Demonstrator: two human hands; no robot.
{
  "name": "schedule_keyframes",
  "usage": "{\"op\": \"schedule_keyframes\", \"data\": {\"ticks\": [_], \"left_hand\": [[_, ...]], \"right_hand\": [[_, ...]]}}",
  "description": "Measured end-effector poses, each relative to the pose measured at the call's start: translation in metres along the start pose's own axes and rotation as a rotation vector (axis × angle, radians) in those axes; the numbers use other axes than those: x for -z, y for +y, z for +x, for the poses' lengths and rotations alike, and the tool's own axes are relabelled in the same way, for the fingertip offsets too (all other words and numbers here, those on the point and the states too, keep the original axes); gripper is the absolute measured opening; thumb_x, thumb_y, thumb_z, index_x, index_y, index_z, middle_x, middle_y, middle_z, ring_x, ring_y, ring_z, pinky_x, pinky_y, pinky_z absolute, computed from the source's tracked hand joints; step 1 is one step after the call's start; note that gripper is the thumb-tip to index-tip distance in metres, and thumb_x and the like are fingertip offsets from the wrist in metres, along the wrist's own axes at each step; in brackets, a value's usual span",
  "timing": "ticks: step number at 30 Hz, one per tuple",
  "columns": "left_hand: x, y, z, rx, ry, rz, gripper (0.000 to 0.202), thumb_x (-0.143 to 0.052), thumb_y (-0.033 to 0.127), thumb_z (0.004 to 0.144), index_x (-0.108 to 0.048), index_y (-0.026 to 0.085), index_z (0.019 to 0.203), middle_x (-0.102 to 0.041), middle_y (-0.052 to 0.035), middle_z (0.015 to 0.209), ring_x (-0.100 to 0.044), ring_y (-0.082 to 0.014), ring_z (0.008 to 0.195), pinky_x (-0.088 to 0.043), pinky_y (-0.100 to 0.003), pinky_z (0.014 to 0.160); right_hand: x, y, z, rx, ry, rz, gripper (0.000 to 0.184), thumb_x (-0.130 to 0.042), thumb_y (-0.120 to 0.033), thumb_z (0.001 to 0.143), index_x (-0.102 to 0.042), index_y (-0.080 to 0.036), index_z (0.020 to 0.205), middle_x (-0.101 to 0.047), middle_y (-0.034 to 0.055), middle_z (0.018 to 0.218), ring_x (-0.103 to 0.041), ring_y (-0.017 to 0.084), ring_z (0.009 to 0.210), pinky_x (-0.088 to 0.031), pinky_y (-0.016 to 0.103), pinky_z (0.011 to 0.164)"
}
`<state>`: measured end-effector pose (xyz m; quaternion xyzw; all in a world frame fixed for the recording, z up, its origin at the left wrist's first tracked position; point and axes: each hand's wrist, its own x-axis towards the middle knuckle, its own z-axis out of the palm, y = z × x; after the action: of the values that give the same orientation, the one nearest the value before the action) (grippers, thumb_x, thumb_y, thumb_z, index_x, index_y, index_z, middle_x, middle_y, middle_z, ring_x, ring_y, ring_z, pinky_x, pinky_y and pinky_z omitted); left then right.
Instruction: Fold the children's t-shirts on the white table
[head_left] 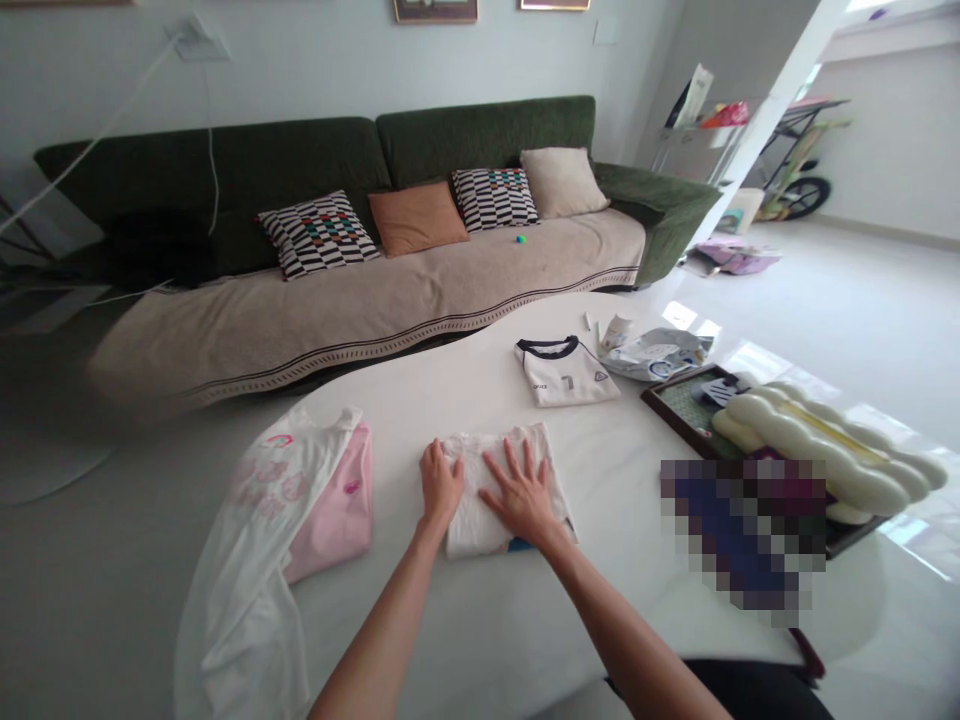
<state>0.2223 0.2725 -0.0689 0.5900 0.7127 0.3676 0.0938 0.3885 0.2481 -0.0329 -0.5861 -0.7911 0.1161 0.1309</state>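
Observation:
A folded white garment (480, 520) lies on the white table (465, 620) in front of me. My left hand (440, 485) rests on its left part with the fingers curled down onto the cloth. My right hand (521, 490) lies flat on its middle with the fingers spread. A bit of blue shows under the garment's near edge. A folded white shirt with a dark collar (566, 370) sits further back on the table. At the left lie a pink folded garment (337, 510) and a loose white top with pink print (255, 560).
A dark tray (675, 410) with a cream wavy object (817, 440) stands at the right. Crumpled plastic packaging (656, 352) lies behind it. A green sofa (315, 160) with several cushions runs along the far wall. A blurred patch covers part of the table's right side.

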Motion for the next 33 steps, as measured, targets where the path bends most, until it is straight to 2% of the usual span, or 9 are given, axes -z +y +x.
{"op": "schedule_keyframes", "data": {"ticks": [6,11,17,20,23,26,30,31,33], "left_hand": [[0.004,0.002,-0.009,-0.082,-0.067,0.073,0.05,-0.04,0.024,0.082,-0.034,0.009,0.13,-0.04,-0.0198,0.129,-0.033,-0.0265,0.123,-0.029,-0.043,0.099],[0.01,0.012,-0.01,-0.054,-0.295,0.085,0.045,-0.036,0.03,0.085,-0.036,0.024,0.13,-0.025,-0.0098,0.143,-0.018,-0.027,0.131,-0.013,-0.051,0.103],[0.026,0.028,-0.007,0.231,-0.268,-0.148,0.06,-0.054,0.029,0.075,-0.033,0.015,0.13,-0.028,-0.0178,0.139,-0.019,-0.0268,0.131,-0.017,-0.039,0.104],[0.031,0.041,-0.005,0.521,-0.299,-0.357,0.06,-0.062,0.024,0.068,-0.039,0.016,0.123,-0.04,-0.0179,0.13,-0.027,-0.0295,0.127,-0.028,-0.038,0.097],[0.037,0.05,-0.004,0.645,-0.437,-0.518,0.039,-0.064,0.026,0.067,-0.054,0.014,0.102,-0.06,-0.0152,0.102,-0.052,-0.0283,0.104,-0.042,-0.032,0.077],[0.05,0.058,-0.008,0.66,-0.584,-0.622,0.028,-0.063,0.036,0.067,-0.06,0.011,0.081,-0.064,-0.0086,0.071,-0.061,-0.0217,0.073,-0.044,-0.028,0.062],[0.086,0.069,-0.011,0.535,-0.826,-0.9,0.04,-0.059,0.044,0.07,-0.06,0.016,0.098,-0.065,-0.0064,0.085,-0.06,-0.0184,0.083,-0.043,-0.027,0.07],[0.097,0.071,-0.009,0.488,-0.826,-0.967,0.043,-0.057,0.046,0.072,-0.057,0.019,0.105,-0.065,-0.0064,0.093,-0.058,-0.0186,0.091,-0.042,-0.028,0.073],[0.114,0.068,0.0,0.435,-0.649,-1.033,0.045,-0.055,0.046,0.074,-0.052,0.025,0.114,-0.061,-0.0055,0.107,-0.053,-0.018,0.103,-0.041,-0.028,0.078]], "right_hand": [[-0.015,-0.012,0.01,-0.054,-0.093,-0.065,0.06,-0.028,-0.061,0.082,-0.021,-0.037,0.136,-0.007,0.0025,0.147,0.006,0.033,0.132,-0.005,0.062,0.096],[-0.012,-0.011,0.02,0.033,-0.09,0.001,0.059,-0.028,-0.054,0.085,-0.02,-0.029,0.138,-0.014,0.0061,0.146,-0.004,0.026,0.133,-0.007,0.055,0.101],[-0.002,0.004,-0.003,-0.275,-0.006,0.023,0.066,-0.04,-0.041,0.083,-0.019,-0.012,0.139,-0.01,0.0159,0.145,-0.003,0.027,0.133,-0.009,0.055,0.101],[-0.006,-0.018,-0.02,-0.224,0.016,0.148,0.069,-0.047,-0.039,0.078,-0.023,-0.011,0.137,-0.015,0.0178,0.144,-0.009,0.029,0.132,-0.015,0.05,0.102],[-0.01,-0.045,-0.028,-0.147,-0.016,0.349,0.075,-0.053,-0.037,0.072,-0.026,-0.005,0.134,-0.028,0.0215,0.138,-0.022,0.029,0.129,-0.024,0.042,0.101],[-0.004,-0.061,-0.027,-0.182,0.008,0.526,0.082,-0.059,-0.036,0.064,-0.026,-0.005,0.133,-0.036,0.021,0.134,-0.029,0.03,0.126,-0.027,0.042,0.1],[0.017,-0.064,-0.022,-0.322,0.094,0.894,0.06,-0.049,-0.027,0.069,-0.038,-0.012,0.126,-0.054,0.0139,0.115,-0.048,0.027,0.108,-0.036,0.039,0.091],[0.023,-0.062,-0.021,-0.342,0.097,0.982,0.05,-0.045,-0.025,0.071,-0.045,-0.013,0.12,-0.059,0.0115,0.108,-0.051,0.025,0.102,-0.038,0.037,0.089],[0.038,-0.056,-0.018,-0.338,0.073,1.09,0.037,-0.04,-0.026,0.074,-0.054,-0.014,0.106,-0.063,0.0083,0.095,-0.055,0.024,0.093,-0.043,0.035,0.082]]}}
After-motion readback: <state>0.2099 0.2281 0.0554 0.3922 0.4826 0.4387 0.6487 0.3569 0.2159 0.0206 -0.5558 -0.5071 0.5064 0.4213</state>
